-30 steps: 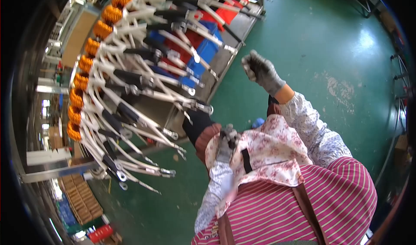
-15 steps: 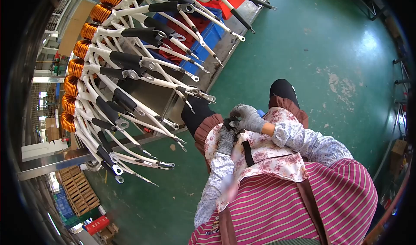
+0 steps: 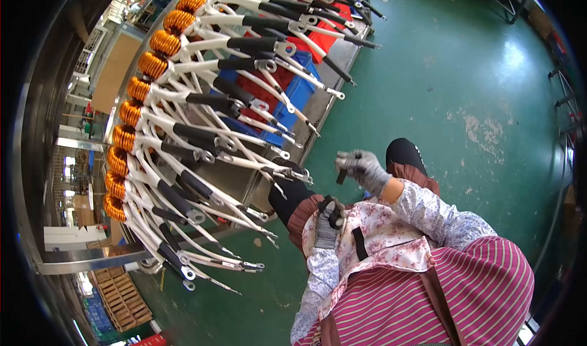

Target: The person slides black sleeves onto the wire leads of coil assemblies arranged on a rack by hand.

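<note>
My right hand [image 3: 365, 170], in a grey glove, is raised above my lap and pinches a short black sleeve piece [image 3: 341, 176]. Lower and to the left, my left hand [image 3: 330, 222], gloved too, is closed around several black pieces [image 3: 328, 204] that look like the same sleeves; the fingers partly hide them. To the left hangs a row of copper-wound coils [image 3: 151, 64]. White cables [image 3: 211, 156] run from them toward me, many with black sleeves [image 3: 194, 133] and metal ring lugs [image 3: 285, 49] at the ends. Neither hand touches the cables.
The coils hang along a metal frame [image 3: 92, 261]. Behind the cables stand a blue crate [image 3: 299, 80] and a red crate [image 3: 315, 43]. A wooden pallet [image 3: 122, 297] lies at lower left on the green floor [image 3: 428, 107]. My floral apron [image 3: 382, 223] covers my lap.
My hands, together before, have come apart. The right has moved up with a black sleeve piece; the left stays low on the other pieces. The view has shifted, so the coils sit lower and further right.
</note>
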Demonstrator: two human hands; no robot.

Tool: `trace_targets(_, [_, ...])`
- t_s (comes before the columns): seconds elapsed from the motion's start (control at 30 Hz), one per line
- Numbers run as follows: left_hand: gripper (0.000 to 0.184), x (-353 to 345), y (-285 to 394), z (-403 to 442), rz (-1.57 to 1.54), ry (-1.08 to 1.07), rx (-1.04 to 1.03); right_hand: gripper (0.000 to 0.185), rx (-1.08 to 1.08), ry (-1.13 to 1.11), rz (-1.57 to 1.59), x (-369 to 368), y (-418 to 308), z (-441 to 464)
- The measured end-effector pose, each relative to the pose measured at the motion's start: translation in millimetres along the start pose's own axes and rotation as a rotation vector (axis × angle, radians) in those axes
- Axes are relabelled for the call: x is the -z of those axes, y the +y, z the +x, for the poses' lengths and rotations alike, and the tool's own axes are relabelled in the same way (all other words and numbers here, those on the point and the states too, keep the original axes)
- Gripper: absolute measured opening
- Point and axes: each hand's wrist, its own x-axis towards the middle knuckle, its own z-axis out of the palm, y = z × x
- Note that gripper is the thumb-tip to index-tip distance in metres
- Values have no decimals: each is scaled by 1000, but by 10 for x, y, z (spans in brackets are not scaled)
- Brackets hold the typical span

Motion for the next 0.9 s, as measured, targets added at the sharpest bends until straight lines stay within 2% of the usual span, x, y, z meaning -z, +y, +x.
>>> trace_targets(0.03, [11,-184,35,-47,-9,141,15,18,108,-49,27,-233,-270,-101])
trace_targets(0.07, [12,-324,106,-100,-13,154,81,16,100,-105,-72,-347,-504,-119])
trace_targets(0.1, [13,-339,130,-95,-10,141,109,17,92,-159,-171,-430,-687,-138])
trace_targets(0.2, [14,-257,90,-29,8,45,111,23,281,-113,-480,-670,-999,-282])
trace_targets(0.3, [14,-227,48,-60,43,93,94,24,559,15,-580,-620,-977,-199])
trace_targets(0.33, [14,-218,46,-61,53,99,94,31,724,51,-651,-543,-922,-113])
trace_targets(0.43, [13,-191,11,-35,69,125,107,24,1071,96,-681,-548,-859,85])
trace_targets(0.67, [11,-372,36,-36,133,149,109,26,1406,184,-1178,-884,-1056,-136])
trace_targets(0.8, [14,-704,132,-165,29,190,175,23,1454,219,-1426,-1036,-981,-87])
trace_targets(0.9, [9,-869,184,-227,-37,290,175,22,1253,116,-1189,-1138,-880,-27])
